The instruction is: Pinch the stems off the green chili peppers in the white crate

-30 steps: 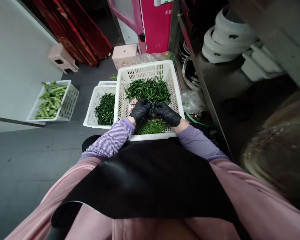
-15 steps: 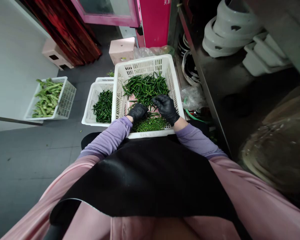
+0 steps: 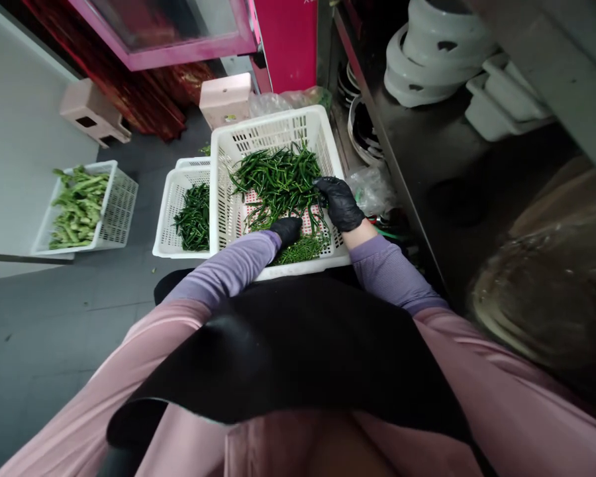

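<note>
A large white plastic basket [image 3: 219, 192] stands right in front of me. Long thin green chili peppers [image 3: 281, 173] are heaped in its far half, and a pile of thin green stems [image 3: 302, 249] lies along the near side. My left hand [image 3: 287, 230], in a black glove, is low over the basket beside the stems, its fingers drawn together; what they hold is hidden. At the right edge of the chili heap, my right hand [image 3: 341, 204], also gloved in black, has its fingers curled in a pinch. Anything between those fingertips is too small to make out.
Left of the large basket is a smaller white basket [image 3: 163, 222] of dark green chilies. Farther left, another basket [image 3: 125, 207] holds thick pale-green vegetables. A pink stool [image 3: 226, 99] stands behind. On the right runs a metal shelf [image 3: 417, 179] with white dishes [image 3: 432, 66].
My left hand has moved right over the stems, and my right hand has shifted right, toward the basket's side; the hands are farther apart. The whole view has turned slightly.
</note>
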A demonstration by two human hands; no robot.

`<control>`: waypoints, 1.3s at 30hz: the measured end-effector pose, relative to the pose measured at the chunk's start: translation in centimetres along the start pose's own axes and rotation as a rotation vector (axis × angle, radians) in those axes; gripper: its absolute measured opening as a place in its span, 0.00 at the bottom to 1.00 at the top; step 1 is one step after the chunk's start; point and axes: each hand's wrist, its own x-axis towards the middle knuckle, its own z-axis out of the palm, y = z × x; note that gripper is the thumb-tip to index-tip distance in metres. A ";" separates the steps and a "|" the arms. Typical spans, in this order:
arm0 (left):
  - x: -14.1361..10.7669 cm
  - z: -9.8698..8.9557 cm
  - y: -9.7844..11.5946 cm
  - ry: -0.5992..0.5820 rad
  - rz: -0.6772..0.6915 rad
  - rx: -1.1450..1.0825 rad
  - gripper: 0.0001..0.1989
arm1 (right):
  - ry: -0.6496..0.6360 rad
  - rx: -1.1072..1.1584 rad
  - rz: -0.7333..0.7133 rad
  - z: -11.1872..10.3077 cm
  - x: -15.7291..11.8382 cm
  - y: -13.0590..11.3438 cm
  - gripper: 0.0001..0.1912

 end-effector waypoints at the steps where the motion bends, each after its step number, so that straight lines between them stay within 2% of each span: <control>1: -0.7 -0.2 -1.0 0.057 -0.041 -0.145 0.21 | -0.014 0.003 0.014 0.2 -0.1 -0.2 0.12; 4: -3.1 -1.1 -3.2 0.291 -0.147 -0.721 0.18 | -0.128 -0.040 0.002 1.0 -0.9 -0.4 0.15; 6: -4.6 -1.9 -3.5 0.374 -0.153 -1.052 0.16 | -0.328 -0.117 0.013 1.7 -1.8 -0.3 0.20; 8: -5.7 -2.7 -2.9 0.409 -0.127 -1.243 0.16 | -0.516 -0.151 0.051 2.5 -2.9 -0.2 0.25; 9: -6.0 -2.9 -2.5 0.429 -0.125 -1.286 0.17 | -0.561 -0.144 0.057 2.8 -3.4 -0.2 0.26; 13: -7.0 -3.5 -0.7 0.506 -0.142 -1.292 0.18 | -0.528 -0.064 0.008 3.6 -4.5 0.0 0.29; 15: -7.3 -3.5 -0.3 0.513 -0.136 -1.293 0.18 | -0.562 -0.029 -0.015 3.7 -4.6 0.1 0.28; 19: -7.7 -3.5 -0.3 0.548 -0.163 -1.226 0.17 | -0.625 -0.029 -0.040 3.6 -4.4 0.5 0.26; 24: -7.5 -3.8 -0.7 0.687 -0.226 -0.999 0.14 | -0.527 -0.157 0.010 3.3 -4.3 1.5 0.24; 27: -7.6 -4.5 -1.2 0.581 -0.262 -1.130 0.21 | -0.511 -0.177 -0.051 3.3 -4.4 1.6 0.25; 30: -8.3 -5.5 -1.7 0.389 -0.204 -1.422 0.24 | -0.553 -0.138 -0.099 3.3 -4.7 1.1 0.28; 32: -8.9 -6.0 -2.0 0.290 -0.158 -1.542 0.23 | -0.562 -0.116 -0.107 3.1 -4.7 0.7 0.29; 34: -9.4 -6.0 -1.9 0.273 -0.124 -1.560 0.23 | -0.573 -0.084 -0.063 3.1 -4.7 0.5 0.27; 36: -9.3 -5.5 -1.5 0.359 -0.105 -1.489 0.24 | -0.603 -0.028 0.027 3.2 -4.7 0.6 0.23; 39: -8.4 -4.5 -0.6 0.589 -0.137 -1.306 0.25 | -0.620 0.064 0.094 3.7 -4.8 1.0 0.23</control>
